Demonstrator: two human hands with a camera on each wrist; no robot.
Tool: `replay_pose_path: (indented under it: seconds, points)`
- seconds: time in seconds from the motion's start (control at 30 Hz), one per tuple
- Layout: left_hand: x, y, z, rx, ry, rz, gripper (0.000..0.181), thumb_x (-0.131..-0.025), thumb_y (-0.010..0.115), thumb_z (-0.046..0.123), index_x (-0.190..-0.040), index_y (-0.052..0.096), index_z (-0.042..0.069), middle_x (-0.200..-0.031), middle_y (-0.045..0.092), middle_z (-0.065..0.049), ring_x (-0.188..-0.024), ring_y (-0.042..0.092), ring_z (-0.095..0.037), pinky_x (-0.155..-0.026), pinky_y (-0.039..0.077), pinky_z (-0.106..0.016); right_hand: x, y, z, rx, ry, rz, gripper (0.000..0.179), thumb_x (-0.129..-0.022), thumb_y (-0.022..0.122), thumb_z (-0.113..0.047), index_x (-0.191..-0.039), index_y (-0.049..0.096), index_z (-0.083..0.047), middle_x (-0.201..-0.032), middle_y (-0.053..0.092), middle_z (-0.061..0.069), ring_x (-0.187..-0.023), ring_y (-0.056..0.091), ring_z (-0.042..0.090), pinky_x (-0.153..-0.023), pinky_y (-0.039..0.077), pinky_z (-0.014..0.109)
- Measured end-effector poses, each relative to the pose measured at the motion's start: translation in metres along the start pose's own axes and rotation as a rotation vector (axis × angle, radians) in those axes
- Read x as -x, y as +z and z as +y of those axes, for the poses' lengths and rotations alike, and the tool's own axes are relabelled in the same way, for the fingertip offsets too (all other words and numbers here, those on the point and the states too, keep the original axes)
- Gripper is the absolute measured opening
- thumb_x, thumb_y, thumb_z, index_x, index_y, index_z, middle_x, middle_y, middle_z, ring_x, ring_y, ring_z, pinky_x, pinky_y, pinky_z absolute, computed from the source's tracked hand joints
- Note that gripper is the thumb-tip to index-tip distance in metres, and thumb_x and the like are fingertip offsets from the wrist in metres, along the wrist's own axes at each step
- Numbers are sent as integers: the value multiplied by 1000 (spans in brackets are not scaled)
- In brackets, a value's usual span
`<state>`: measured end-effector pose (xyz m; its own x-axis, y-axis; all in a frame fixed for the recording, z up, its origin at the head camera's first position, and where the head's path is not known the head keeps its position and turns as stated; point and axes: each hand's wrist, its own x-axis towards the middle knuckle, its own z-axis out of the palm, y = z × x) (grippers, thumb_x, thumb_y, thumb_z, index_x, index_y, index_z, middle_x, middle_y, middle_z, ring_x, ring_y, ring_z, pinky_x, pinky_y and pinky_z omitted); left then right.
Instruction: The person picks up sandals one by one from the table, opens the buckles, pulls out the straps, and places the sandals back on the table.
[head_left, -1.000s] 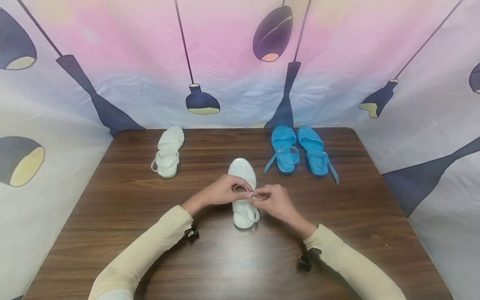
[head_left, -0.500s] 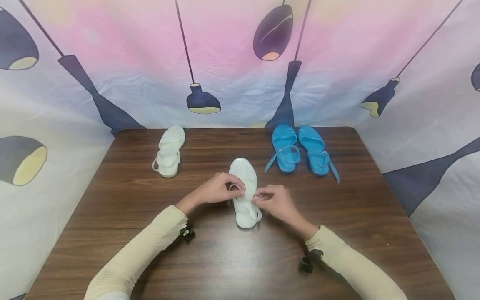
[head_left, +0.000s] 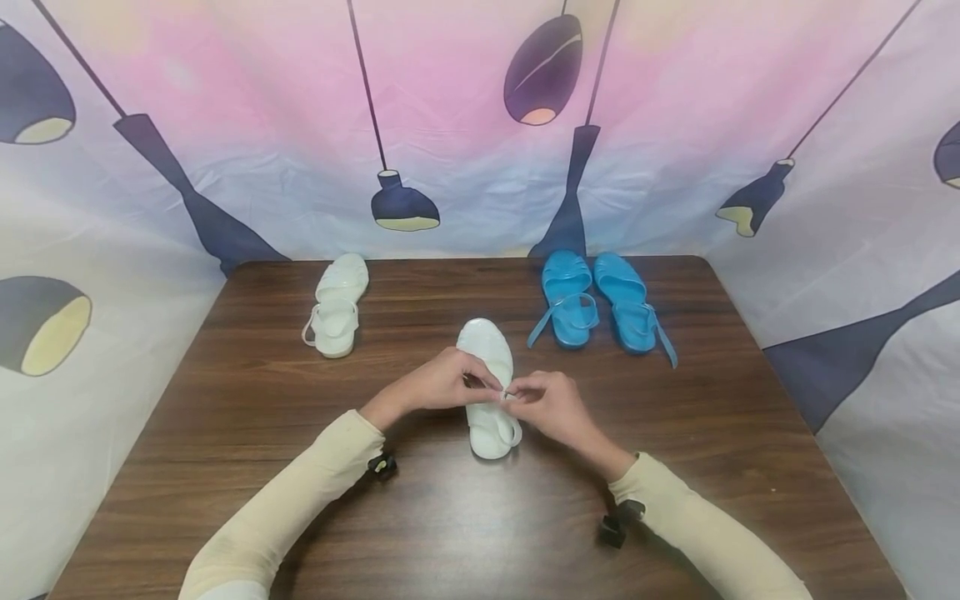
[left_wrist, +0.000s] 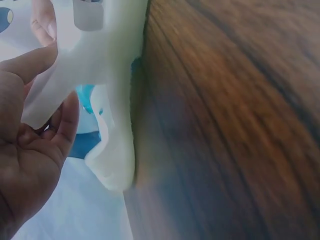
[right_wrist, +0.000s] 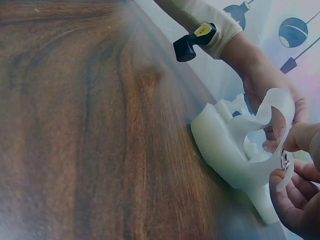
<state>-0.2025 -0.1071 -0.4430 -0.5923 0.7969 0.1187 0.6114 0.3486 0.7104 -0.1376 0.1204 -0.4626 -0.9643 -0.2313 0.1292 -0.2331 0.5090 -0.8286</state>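
Your left hand [head_left: 450,382]: thumb and fingers pinch the strap [right_wrist: 287,105] of the sandal [head_left: 486,346].
Your right hand [head_left: 553,406]: thumb and fingertips pinch the strap at its buckle [right_wrist: 284,160].
Sandal: sole down at the table's [head_left: 480,533] middle, toe toward its far edge.
White mate [head_left: 341,287]: at the table's far left.
Blue pair [head_left: 567,287]: at the table's far right.

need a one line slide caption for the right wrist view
Right hand pinching the strap of a white sandal beside its metal buckle, left hand beyond, wood-grain table beneath.
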Motion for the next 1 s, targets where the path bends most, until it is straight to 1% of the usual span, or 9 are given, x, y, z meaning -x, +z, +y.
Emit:
replay_pose_path:
  seconds: [0.17, 0.37, 0.53, 0.63, 0.77, 0.87, 1.0]
  points:
    - [4, 0, -5, -11, 2, 25, 12, -93, 77, 21, -102, 82, 15, -98, 78, 5, -85, 69, -2, -75, 57, -23, 0, 1, 1, 11, 11, 14, 12, -80, 86, -13, -91, 81, -13, -80, 71, -4, -73, 65, 8, -61, 55, 24]
    - [1, -1, -3, -27, 30, -2, 13, -93, 77, 23, -101, 82, 13, -97, 77, 7, -86, 68, -3, -77, 58, -25, 0, 3, 1, 30, -21, 20, 11, -79, 86, -13, -90, 82, -14, -79, 71, -5, -73, 64, 8, -62, 55, 23]
    - [-2, 1, -4, -32, 50, -14, 14, -93, 78, 25, -102, 82, 14, -95, 77, 9, -87, 66, -3, -77, 57, -24, 0, 3, 2, 49, -52, 27, 12, -80, 86, -14, -91, 82, -15, -80, 71, -5, -75, 64, 9, -64, 54, 24]
    - [-2, 0, -6, -38, 48, -13, 14, -92, 79, 24, -101, 82, 14, -94, 77, 8, -85, 66, -3, -76, 56, -23, 1, 3, 4, 54, -47, 38, 12, -80, 87, -15, -91, 82, -15, -80, 71, -5, -75, 63, 9, -65, 53, 24]
    - [1, -2, -9, -42, 33, -3, 12, -91, 80, 22, -99, 82, 13, -93, 77, 8, -85, 67, -3, -76, 56, -22, 3, 2, 4, 33, -26, 47, 13, -80, 87, -14, -92, 82, -14, -80, 71, -5, -75, 65, 8, -65, 55, 24]
    - [3, -4, -9, -59, 30, -9, 11, -91, 79, 20, -99, 82, 12, -93, 77, 6, -87, 67, -4, -77, 56, -22, 3, 2, 4, 21, -20, 47, 13, -80, 87, -14, -92, 82, -12, -80, 72, -4, -74, 66, 8, -65, 56, 24]
    - [3, -5, -7, -105, 46, -30, 15, -92, 78, 20, -104, 82, 12, -99, 78, 6, -93, 67, -6, -82, 56, -23, 2, 3, 3, 24, -18, 41, 13, -80, 87, -14, -92, 81, -12, -80, 72, -3, -74, 67, 8, -64, 56, 24]
